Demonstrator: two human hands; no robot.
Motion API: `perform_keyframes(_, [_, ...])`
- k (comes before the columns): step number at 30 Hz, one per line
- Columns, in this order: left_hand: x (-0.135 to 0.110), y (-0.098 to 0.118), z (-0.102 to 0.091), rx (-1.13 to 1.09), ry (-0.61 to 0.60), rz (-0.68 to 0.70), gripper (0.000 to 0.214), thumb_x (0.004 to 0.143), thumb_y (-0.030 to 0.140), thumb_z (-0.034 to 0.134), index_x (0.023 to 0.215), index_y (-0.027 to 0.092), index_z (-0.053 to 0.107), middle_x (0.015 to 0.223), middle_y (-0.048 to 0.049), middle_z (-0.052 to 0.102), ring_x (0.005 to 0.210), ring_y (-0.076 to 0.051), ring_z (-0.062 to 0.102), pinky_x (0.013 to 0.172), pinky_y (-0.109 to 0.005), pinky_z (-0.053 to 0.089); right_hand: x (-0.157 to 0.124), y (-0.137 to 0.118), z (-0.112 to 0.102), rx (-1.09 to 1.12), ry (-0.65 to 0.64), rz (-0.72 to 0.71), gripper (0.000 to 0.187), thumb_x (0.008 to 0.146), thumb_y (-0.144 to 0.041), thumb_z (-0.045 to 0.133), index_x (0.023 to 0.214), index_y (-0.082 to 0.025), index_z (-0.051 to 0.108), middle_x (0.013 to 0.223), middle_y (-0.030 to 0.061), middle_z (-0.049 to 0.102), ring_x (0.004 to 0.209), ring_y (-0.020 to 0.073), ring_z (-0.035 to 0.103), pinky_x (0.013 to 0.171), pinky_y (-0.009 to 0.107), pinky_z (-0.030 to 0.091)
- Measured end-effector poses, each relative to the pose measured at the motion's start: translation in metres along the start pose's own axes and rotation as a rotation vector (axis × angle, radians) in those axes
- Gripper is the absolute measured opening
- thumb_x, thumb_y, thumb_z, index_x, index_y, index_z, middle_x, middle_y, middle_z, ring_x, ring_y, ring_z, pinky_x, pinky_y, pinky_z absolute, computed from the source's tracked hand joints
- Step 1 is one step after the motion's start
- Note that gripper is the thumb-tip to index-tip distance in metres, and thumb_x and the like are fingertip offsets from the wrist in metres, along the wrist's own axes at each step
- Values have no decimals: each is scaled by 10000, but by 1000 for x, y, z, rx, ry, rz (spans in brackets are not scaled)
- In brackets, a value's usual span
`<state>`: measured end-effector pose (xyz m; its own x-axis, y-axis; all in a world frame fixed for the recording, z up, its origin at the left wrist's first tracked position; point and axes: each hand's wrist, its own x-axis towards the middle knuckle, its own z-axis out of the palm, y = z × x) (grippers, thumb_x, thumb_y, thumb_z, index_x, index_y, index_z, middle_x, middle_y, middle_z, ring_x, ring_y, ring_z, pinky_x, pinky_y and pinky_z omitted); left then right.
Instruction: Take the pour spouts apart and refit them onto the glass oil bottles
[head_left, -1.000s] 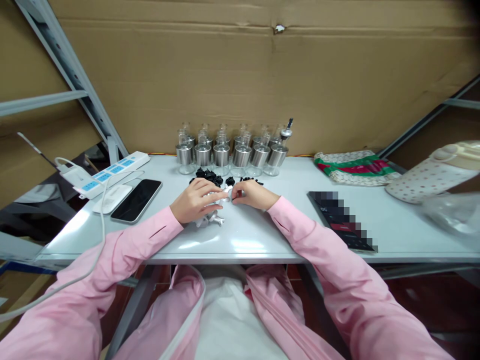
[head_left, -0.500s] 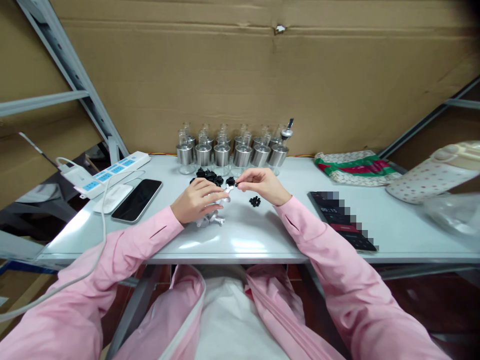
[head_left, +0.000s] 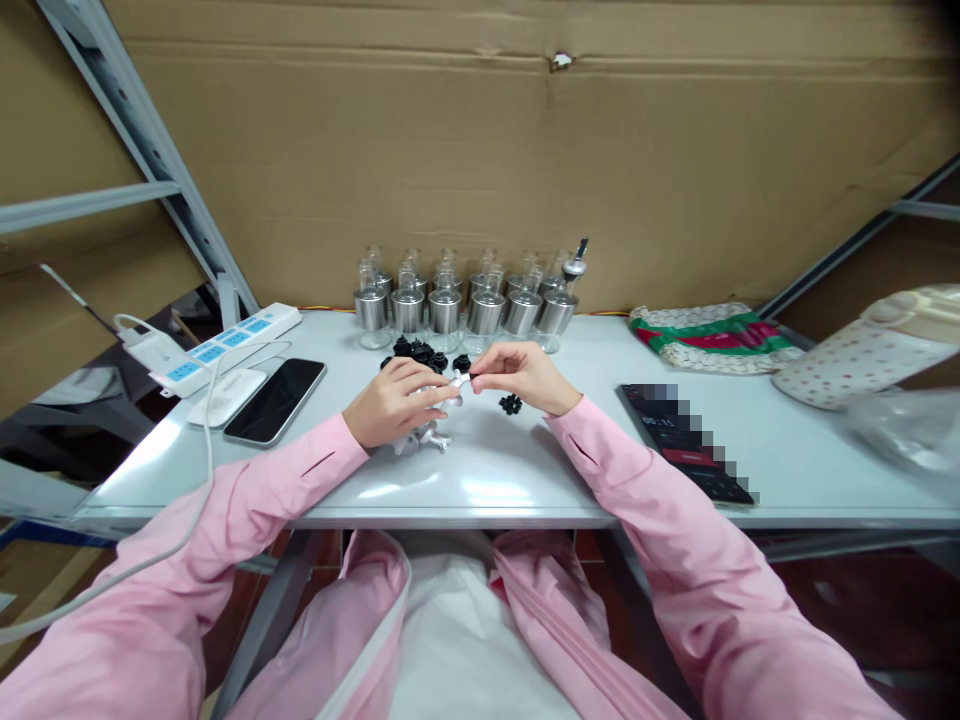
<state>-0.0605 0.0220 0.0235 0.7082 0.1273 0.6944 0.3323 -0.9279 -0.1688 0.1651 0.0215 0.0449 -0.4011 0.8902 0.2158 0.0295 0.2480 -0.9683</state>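
My left hand (head_left: 397, 402) is closed, holding a silvery pourer spout (head_left: 460, 380) between thumb and fingers. At the tip of that spout, the thumb and forefinger of my right hand (head_left: 525, 377) pinch a small black part, mostly hidden by the fingertips. Several more silvery spouts (head_left: 431, 437) lie under and in front of my left hand. Behind it sits a heap of black stoppers (head_left: 412, 350), with one stopper (head_left: 461, 364) just beyond the held spout. A little pile of tiny black parts (head_left: 511, 404) rests below my right hand.
Several glass bottles with metal bands (head_left: 486, 312) stand in two rows at the back; one carries a pourer (head_left: 575, 267). Left are a phone (head_left: 276, 402) and power strip (head_left: 232, 345). Right lie a dark timer screen (head_left: 679, 440), a patterned cloth (head_left: 712, 338) and a dotted flask (head_left: 847, 350).
My right hand has shifted slightly left and down, its fingertips now meeting the spout's end. The spout has tipped flatter. My left hand stays nearly still.
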Motion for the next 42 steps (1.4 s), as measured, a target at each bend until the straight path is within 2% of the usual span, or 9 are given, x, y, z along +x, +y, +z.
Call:
perform_keyframes(7, [-2, -1, 1, 4, -76, -28, 242, 892, 327, 508, 1085, 223, 611, 990, -60, 696, 893, -173, 598, 828, -340, 433, 0, 0, -3, -67, -24, -17, 323, 500, -363, 825, 628, -146, 624, 619, -1, 626, 547, 92, 542, 528, 243, 458])
perform_keyframes(12, [-2, -1, 2, 12, -38, 9, 241, 886, 320, 522, 1085, 212, 604, 973, -50, 702, 883, -166, 598, 823, -326, 430, 0, -1, 0, -93, -24, -112, 314, 501, -360, 823, 597, -150, 611, 692, 10, 625, 659, 112, 562, 633, 269, 474])
perform_keyframes(20, [1, 1, 0, 27, 5, 16, 243, 882, 290, 536, 1101, 196, 584, 1004, -57, 700, 862, -163, 603, 829, -338, 414, -1, -1, -6, 35, -79, -59, 245, 553, -307, 810, 691, -154, 678, 774, 23, 659, 695, 108, 590, 671, 262, 488])
perform_keyframes(23, [1, 1, 0, 28, 19, 18, 259, 879, 286, 544, 1122, 198, 568, 1011, -53, 702, 856, -158, 607, 843, -342, 404, 0, 1, -8, 86, -95, -47, 213, 586, -296, 798, 712, -162, 691, 747, 12, 655, 667, 98, 590, 677, 257, 490])
perform_keyframes(26, [1, 1, 0, 22, 13, 25, 258, 884, 291, 535, 1121, 194, 567, 1013, -53, 702, 864, -157, 606, 839, -334, 405, 0, 4, -9, 115, -144, -24, 258, 630, -291, 776, 848, -176, 698, 752, -3, 645, 674, 95, 588, 703, 263, 487])
perform_keyframes(30, [1, 1, -1, 30, -11, 29, 242, 895, 303, 513, 1099, 193, 583, 993, -52, 705, 854, -155, 602, 846, -335, 397, -1, 8, -9, 138, -289, 31, 361, 720, -339, 707, 1039, -176, 661, 876, 23, 647, 725, 98, 573, 739, 277, 474])
perform_keyframes(34, [1, 2, -1, 56, -56, 4, 236, 909, 309, 486, 1103, 218, 586, 987, -40, 705, 852, -143, 603, 883, -341, 370, -1, 9, -10, 195, -360, 23, 323, 742, -346, 694, 1008, -167, 652, 886, 22, 630, 729, 92, 563, 723, 262, 462])
perform_keyframes(37, [2, 4, -1, 81, -39, 29, 239, 914, 301, 477, 1109, 206, 576, 971, -39, 705, 833, -145, 592, 888, -344, 363, -1, 8, -9, 204, -389, 27, 305, 750, -342, 692, 987, -157, 641, 812, 3, 606, 710, 86, 562, 716, 252, 455])
perform_keyframes(42, [4, 5, -3, 91, -19, 53, 256, 922, 293, 455, 1122, 176, 563, 967, -53, 700, 816, -159, 562, 871, -347, 367, -3, 7, -7, 210, -394, 22, 286, 760, -342, 683, 966, -151, 628, 812, 3, 601, 721, 90, 560, 720, 258, 458])
